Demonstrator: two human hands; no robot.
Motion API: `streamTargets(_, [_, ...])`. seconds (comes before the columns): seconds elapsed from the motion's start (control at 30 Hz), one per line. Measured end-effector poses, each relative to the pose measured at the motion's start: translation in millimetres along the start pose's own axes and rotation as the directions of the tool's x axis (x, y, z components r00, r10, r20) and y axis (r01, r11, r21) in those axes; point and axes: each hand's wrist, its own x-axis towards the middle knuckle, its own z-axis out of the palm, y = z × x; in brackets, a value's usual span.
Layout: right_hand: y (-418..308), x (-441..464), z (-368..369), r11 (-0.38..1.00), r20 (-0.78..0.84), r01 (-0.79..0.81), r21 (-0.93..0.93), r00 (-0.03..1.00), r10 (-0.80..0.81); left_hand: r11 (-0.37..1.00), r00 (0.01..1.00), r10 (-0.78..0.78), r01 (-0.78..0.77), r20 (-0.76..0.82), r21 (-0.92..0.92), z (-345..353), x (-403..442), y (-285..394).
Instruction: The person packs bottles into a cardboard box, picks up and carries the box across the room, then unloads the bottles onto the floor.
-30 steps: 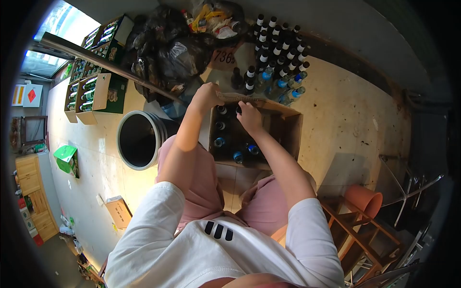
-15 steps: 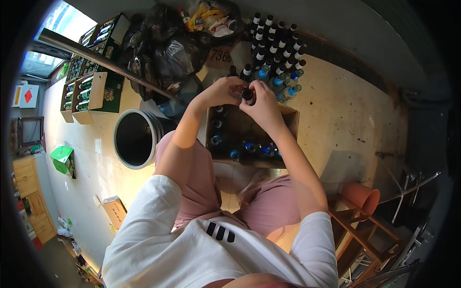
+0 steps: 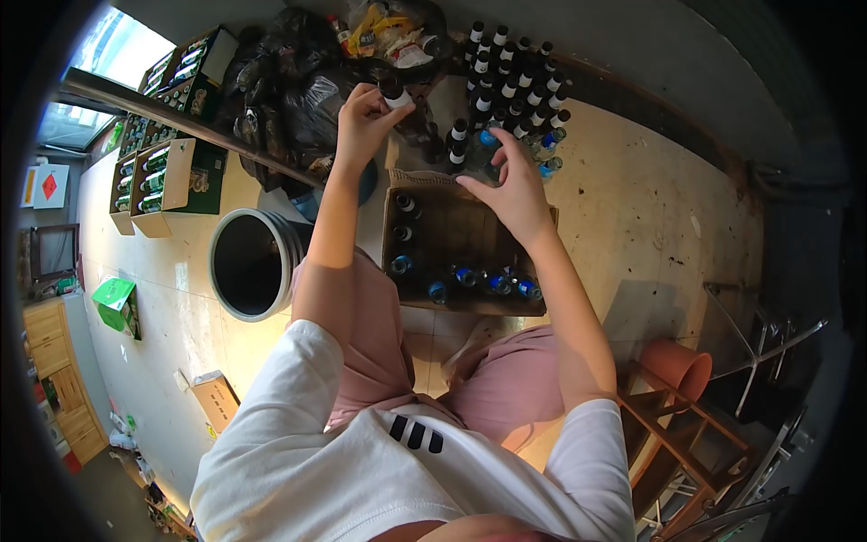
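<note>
Pinched at its neck by my left hand [image 3: 363, 126] is a dark bottle [image 3: 396, 96] with a white neck label, held up in front of the black bags. My right hand [image 3: 517, 191] is open, thumb and fingers apart, over the far edge of a cardboard box [image 3: 470, 305]. Its fingertips are beside a clear bottle with a blue neck [image 3: 489, 138]; I cannot tell whether they touch it. Inside the box, several bottles [image 3: 464, 276] stand along the near and left sides, some with blue necks. Beyond it stands a cluster of dark bottles [image 3: 508, 86] with white neck labels.
Black garbage bags [image 3: 316, 99] lie at the back left. A grey bucket [image 3: 217, 271] stands left of my knee, below a slanting metal pole [image 3: 190, 119]. Crates of green bottles [image 3: 163, 185] are farther left. An orange pot [image 3: 682, 369] and a wooden rack [image 3: 673, 434] are at the right.
My hands have moved apart from above the box. The left has carried the dark bottle up and leftward; the right has let go of it and opened, shifting slightly right.
</note>
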Motion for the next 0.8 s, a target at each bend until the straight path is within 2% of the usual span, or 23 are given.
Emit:
streamTargets(0.07, [7.2,-3.2,5.6,1.000,0.020,-0.011,-0.002,1.000,0.011,0.995,0.992,0.011,0.002,-0.126,0.100,3.4,2.2,-10.7])
streamTargets(0.1, [9.3,-4.3,6.8,1.000,0.019,-0.012,-0.001,1.000,0.012,0.995,0.992,0.010,0.002,-0.125,0.100,5.0,2.1,-18.4])
streamTargets(0.2, [14.9,-8.1,7.0,0.996,0.102,-0.091,-0.018,0.990,0.092,0.959,0.990,0.007,0.034,-0.143,0.282,8.4,-1.1,-61.7])
streamTargets(0.23, [17.9,-9.2,6.5,0.993,0.141,-0.102,-0.056,0.984,0.109,0.973,0.985,-0.111,0.134,-0.130,0.185,11.6,-4.1,-72.6])
streamTargets(0.3, [23.7,-12.0,7.0,0.990,0.174,-0.109,-0.092,0.977,0.124,0.911,0.968,-0.243,0.248,-0.055,0.330,14.9,-11.0,-94.0])
streamTargets(0.33, [26.7,-13.7,7.6,0.986,0.198,-0.116,-0.118,0.970,0.138,0.897,0.965,-0.261,0.247,-0.012,0.366,15.5,-16.0,-117.5])
streamTargets(0.37, [29.6,-15.7,8.8,0.982,0.222,-0.123,-0.144,0.963,0.153,0.929,0.977,-0.215,0.200,0.013,0.313,17.7,-22.6,-140.9])
streamTargets(0.43, [33.8,-23.1,13.0,0.981,0.253,-0.125,-0.152,0.954,0.160,0.887,0.910,-0.411,0.385,0.055,0.253,22.7,-29.4,-152.9])
streamTargets(0.47, [36.5,-26.4,14.5,0.979,0.284,-0.128,-0.158,0.944,0.170,0.889,0.910,-0.411,0.385,0.060,0.249,26.4,-29.8,-160.6])
streamTargets(0.53, [31.0,-29.0,12.6,0.971,0.331,-0.161,-0.175,0.919,0.213,0.801,0.844,-0.534,0.484,0.055,0.353,28.9,-31.5,-170.7])
streamTargets(0.57, [29.1,-30.8,12.2,0.963,0.378,-0.189,-0.191,0.891,0.250,0.800,0.843,-0.536,0.485,0.056,0.352,29.2,-31.7,-175.6])
streamTargets(0.63, [31.5,-36.5,13.8,0.958,0.384,-0.195,-0.211,0.885,0.265,0.819,0.888,-0.450,0.366,0.099,0.441,29.2,-30.0,-191.0])
streamTargets(0.67, [34.8,-38.9,15.5,0.957,0.388,-0.181,-0.226,0.884,0.259,0.820,0.888,-0.449,0.365,0.101,0.441,29.8,-29.7,-198.6])
streamTargets(0.77, [45.9,-45.5,19.1,0.959,0.386,-0.141,-0.245,0.894,0.230,0.786,0.861,-0.501,0.414,0.081,0.459,34.1,-25.4,-207.6])
streamTargets(0.8, [47.1,-46.5,18.8,0.963,0.382,-0.112,-0.247,0.901,0.203,0.762,0.829,-0.556,0.482,0.055,0.433,34.9,-23.4,-209.4])
